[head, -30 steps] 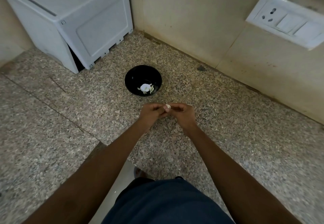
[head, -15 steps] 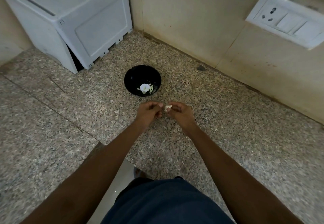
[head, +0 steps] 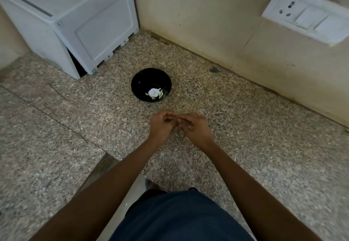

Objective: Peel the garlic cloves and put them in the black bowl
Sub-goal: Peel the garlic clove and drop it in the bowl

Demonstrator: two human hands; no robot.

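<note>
- I see both hands held together above the granite counter (head: 245, 127), just in front of the bowl (head: 140, 82).
- Left hand (head: 160, 125): fingers curled, tips meeting the right hand's; whether they pinch anything I cannot tell.
- Right hand (head: 196, 129): fingers curled; something pale shows at the fingertips, too blurred to name.
- Bowl stands on the counter, apart from the hands; white garlic (head: 154, 92) lies inside, toward its near side.
- White box (head: 85, 23) in the far-left corner; socket plate (head: 306, 14) on the wall, right.
</note>
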